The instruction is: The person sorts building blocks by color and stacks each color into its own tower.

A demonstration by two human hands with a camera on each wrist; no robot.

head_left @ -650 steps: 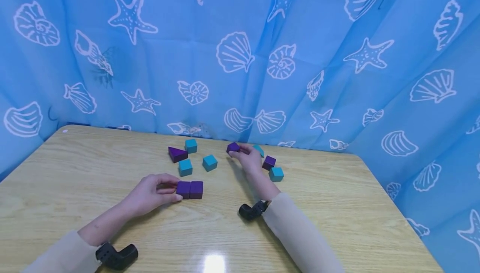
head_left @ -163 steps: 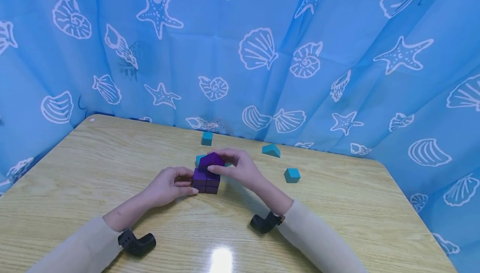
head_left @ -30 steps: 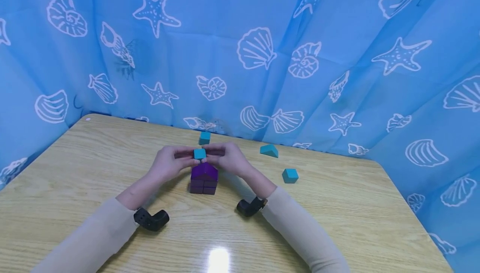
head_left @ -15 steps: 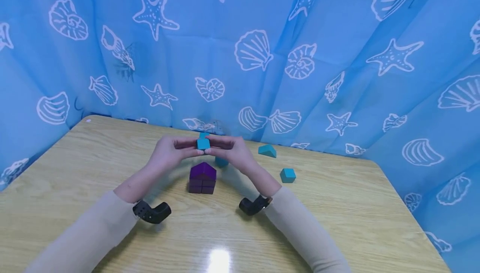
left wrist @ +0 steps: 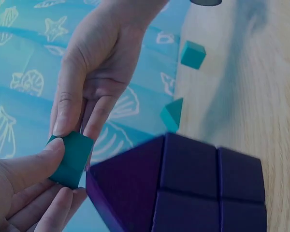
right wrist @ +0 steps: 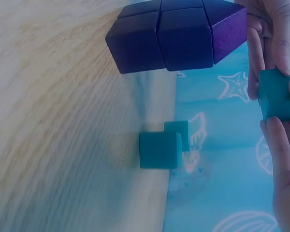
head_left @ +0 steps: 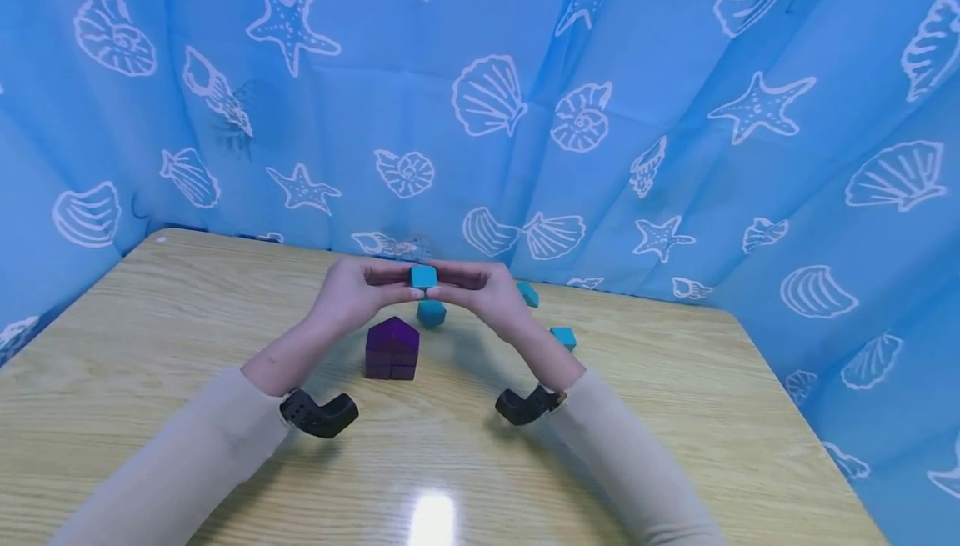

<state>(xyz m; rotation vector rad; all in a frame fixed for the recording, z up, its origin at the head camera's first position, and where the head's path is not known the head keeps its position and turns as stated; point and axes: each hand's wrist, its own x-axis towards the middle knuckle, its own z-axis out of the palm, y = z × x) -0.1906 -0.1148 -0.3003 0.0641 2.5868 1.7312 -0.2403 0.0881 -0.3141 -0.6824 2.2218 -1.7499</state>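
A teal cube (head_left: 423, 277) is held in the air between both hands, beyond the purple stack. My left hand (head_left: 351, 298) pinches it from the left with thumb and fingertips, and my right hand (head_left: 487, 296) pinches it from the right. In the left wrist view the thumbs of both hands press the held cube (left wrist: 72, 162). Nearer on the table stands a purple stack (head_left: 392, 350): cubes in two layers, topped by a triangular block (right wrist: 227, 31) with its ridge up. Just below the held cube in the head view is another teal cube (head_left: 431, 313).
To the right lie a teal triangular block (head_left: 527, 294), partly hidden by the right hand, and a teal cube (head_left: 562, 338) behind the right wrist. A further teal cube (right wrist: 182, 133) shows in the right wrist view. A blue shell-patterned curtain (head_left: 405, 112) hangs behind the wooden table (head_left: 637, 413).
The separate purple blocks of the earliest frame now form one stack with the triangular block on top. Over the last second both hands have carried the teal cube back and right, away from the stack.
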